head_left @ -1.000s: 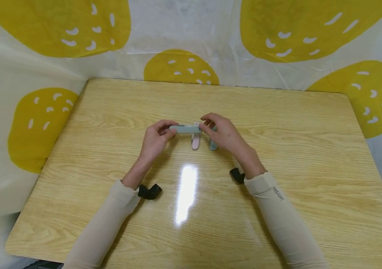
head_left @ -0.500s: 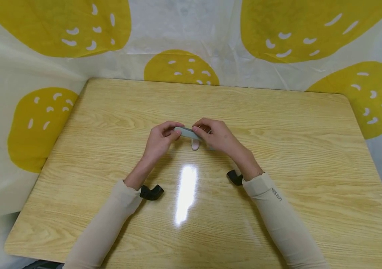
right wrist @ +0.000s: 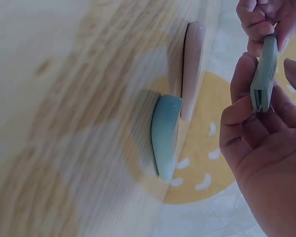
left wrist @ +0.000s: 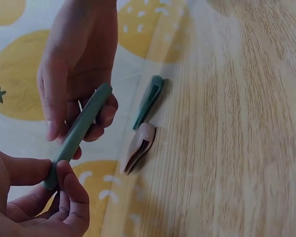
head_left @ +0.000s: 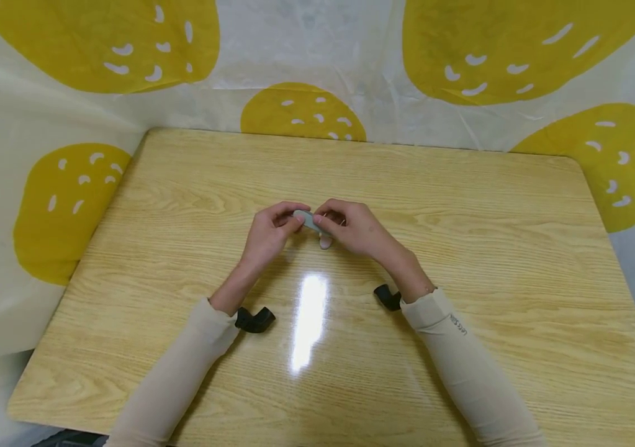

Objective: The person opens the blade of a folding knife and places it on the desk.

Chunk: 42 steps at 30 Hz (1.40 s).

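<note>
Above the table, both hands hold a slim pale green bar (left wrist: 81, 131) with a slot in one end (right wrist: 259, 101). My left hand (head_left: 269, 233) pinches one end between thumb and fingers. My right hand (head_left: 359, 230) has its fingers curled around the other end, covering part of it in the head view. Beneath lie a pinkish slotted handle-shaped piece (left wrist: 139, 145) and a similar green piece (left wrist: 149, 101), end to end. In the head view, the pink piece (head_left: 325, 242) shows only its tip, and the right hand hides the green one.
The wood-grain table (head_left: 462, 248) runs back to a white curtain (head_left: 378, 118) with yellow fruit prints. A black curved attachment (head_left: 256, 320) sits at the left cuff and another black attachment (head_left: 387, 297) at the right.
The right hand has moved left along the bar, covering more of it. The bar has turned from level to slanted, its right end nearer the person. The left hand has shifted slightly right.
</note>
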### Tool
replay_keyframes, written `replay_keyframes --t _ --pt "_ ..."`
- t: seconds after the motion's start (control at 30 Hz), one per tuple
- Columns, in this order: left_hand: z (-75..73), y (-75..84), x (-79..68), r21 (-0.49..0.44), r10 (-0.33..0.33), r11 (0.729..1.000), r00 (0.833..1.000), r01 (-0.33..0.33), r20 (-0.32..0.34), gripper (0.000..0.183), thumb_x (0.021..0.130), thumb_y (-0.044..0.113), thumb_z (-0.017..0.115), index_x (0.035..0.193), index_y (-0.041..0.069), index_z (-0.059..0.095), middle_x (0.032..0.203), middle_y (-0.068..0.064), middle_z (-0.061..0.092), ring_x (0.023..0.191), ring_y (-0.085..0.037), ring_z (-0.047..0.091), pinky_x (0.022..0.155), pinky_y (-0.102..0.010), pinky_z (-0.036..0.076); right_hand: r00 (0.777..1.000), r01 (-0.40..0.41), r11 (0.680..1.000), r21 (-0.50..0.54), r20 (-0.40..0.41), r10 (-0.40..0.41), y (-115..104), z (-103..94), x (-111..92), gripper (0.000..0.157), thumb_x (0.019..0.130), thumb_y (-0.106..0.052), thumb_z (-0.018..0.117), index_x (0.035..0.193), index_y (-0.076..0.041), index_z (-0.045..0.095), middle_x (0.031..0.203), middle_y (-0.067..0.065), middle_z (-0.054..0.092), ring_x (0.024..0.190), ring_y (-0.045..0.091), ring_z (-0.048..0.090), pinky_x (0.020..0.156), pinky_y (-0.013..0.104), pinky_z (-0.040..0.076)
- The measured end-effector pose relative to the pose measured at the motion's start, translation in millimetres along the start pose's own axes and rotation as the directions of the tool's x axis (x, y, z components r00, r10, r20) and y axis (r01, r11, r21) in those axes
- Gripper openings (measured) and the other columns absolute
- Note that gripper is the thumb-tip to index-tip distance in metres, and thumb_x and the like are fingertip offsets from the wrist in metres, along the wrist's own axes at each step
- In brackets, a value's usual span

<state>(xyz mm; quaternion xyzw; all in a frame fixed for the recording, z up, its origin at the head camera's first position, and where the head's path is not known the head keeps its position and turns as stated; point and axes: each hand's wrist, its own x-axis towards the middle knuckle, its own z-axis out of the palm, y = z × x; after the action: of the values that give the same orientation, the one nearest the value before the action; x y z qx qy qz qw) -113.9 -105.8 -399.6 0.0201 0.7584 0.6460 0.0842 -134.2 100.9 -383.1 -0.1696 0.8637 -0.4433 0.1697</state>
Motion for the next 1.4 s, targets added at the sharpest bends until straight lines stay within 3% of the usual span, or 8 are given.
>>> replay_keyframes --t 0.13,0.37,0.57,0.83,1.2,1.4 --pt "-0.2 -0.2 -0.1 -0.005 0.01 1.0 1.0 -0.01 -0.013 0.024 0.105 0.012 0.063 0.125 0.002 0.071 0.107 -0.014 0.071 0.101 -0.039 0.068 0.094 -0.044 0.06 1.0 0.002 1.0 -0.015 -0.011 -0.002 0.1 0.0 -0.2 0.023 0.107 -0.033 0.06 0.116 -0.014 0.072 0.103 0.006 0.074 0.091 0.022 0.067 0.075 0.034 0.053" --pt "1.4 -2.4 2.8 -0.05 -0.013 0.999 1.0 0.012 -0.017 0.026 0.105 0.01 0.063 0.128 -0.001 0.067 0.117 -0.019 0.069 0.105 -0.04 0.069 0.097 -0.046 0.06 1.0 0.002 1.0 0.011 -0.021 -0.002 1.2 -0.3 0.1 0.02 0.106 -0.029 0.062 0.111 -0.012 0.072 0.1 0.007 0.073 0.086 0.022 0.064 0.071 0.034 0.05" --pt "2.2 -2.3 2.9 -0.068 -0.047 0.997 0.999 0.046 -0.012 0.027 0.105 0.014 0.064 0.125 -0.003 0.068 0.11 -0.016 0.073 0.098 -0.037 0.072 0.092 -0.043 0.062 1.0 -0.003 0.999 0.039 -0.023 0.003 1.7 -1.2 -0.2 0.019 0.106 -0.029 0.062 0.111 -0.013 0.071 0.099 0.007 0.072 0.083 0.022 0.061 0.069 0.034 0.049" --pt "2.2 -2.0 1.3 -0.073 -0.031 0.997 0.999 0.032 0.018 0.023 0.105 0.015 0.064 0.121 -0.001 0.07 0.1 -0.008 0.072 0.096 -0.038 0.071 0.089 -0.044 0.062 0.999 0.037 0.998 0.059 -0.031 -0.036 3.3 -0.6 3.1 0.021 0.106 -0.032 0.062 0.113 -0.015 0.071 0.102 0.005 0.073 0.084 0.022 0.065 0.07 0.035 0.053" --pt "3.2 -0.9 0.4 -0.088 -0.023 0.996 0.999 0.026 0.036 0.024 0.104 0.013 0.065 0.121 -0.002 0.071 0.103 -0.014 0.074 0.095 -0.038 0.072 0.088 -0.043 0.063 1.0 0.008 1.0 0.026 -0.021 -0.007 1.2 -2.8 5.9 0.021 0.108 -0.027 0.06 0.109 -0.01 0.073 0.098 0.007 0.073 0.083 0.022 0.064 0.071 0.032 0.052" --pt "4.2 0.5 0.6 -0.091 -0.022 0.996 0.999 0.025 0.032 0.025 0.104 0.012 0.064 0.124 -0.003 0.069 0.106 -0.016 0.074 0.097 -0.04 0.072 0.09 -0.046 0.062 0.998 -0.011 1.0 0.024 -0.058 0.012 1.6 -6.5 5.6 0.025 0.108 -0.027 0.058 0.113 -0.007 0.071 0.104 0.011 0.073 0.088 0.023 0.062 0.074 0.033 0.051"
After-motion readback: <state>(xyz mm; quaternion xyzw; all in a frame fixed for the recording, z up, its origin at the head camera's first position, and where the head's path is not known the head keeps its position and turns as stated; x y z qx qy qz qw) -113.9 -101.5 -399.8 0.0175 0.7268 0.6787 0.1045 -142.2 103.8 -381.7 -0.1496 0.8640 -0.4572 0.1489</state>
